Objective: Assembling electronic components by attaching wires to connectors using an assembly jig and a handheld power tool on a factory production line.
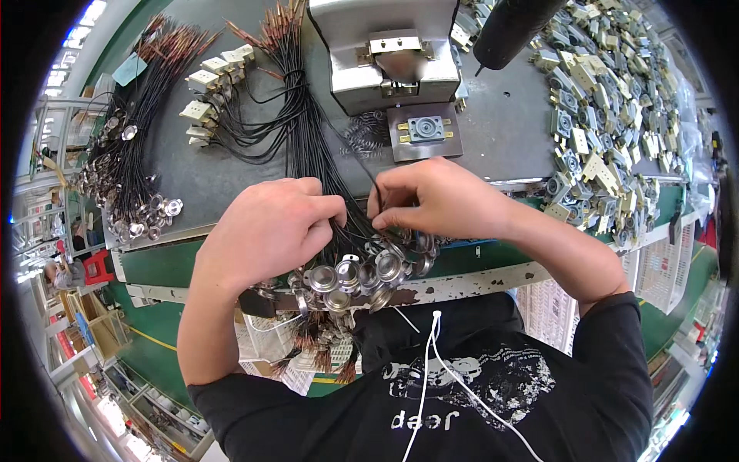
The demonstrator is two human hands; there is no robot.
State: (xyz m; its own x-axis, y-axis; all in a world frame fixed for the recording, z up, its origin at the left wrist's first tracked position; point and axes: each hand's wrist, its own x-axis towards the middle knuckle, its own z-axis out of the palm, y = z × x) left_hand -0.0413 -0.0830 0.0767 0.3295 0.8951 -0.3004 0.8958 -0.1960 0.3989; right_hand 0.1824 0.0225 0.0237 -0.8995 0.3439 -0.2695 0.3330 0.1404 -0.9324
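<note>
A thick bundle of black wires [299,108] lies down the middle of the bench, with reddish tips at its far end. Round metal caps [346,273] hang from its near end over the bench edge. My right hand [439,200] is closed in a pinch on one black wire [360,163], to the right of the bundle. On the bundle's left, my left hand [269,227] has its fingers curled beside the wires. What those fingers hold, if anything, is hidden.
Cream blocks [202,112] on wires and a second wire bundle [142,100] lie left. Ahead stand a metal fixture [346,65] and a grey block [426,129] on a plate. Springs [366,132] lie nearby. A black tool [512,35] hangs above; parts [589,131] are heaped right.
</note>
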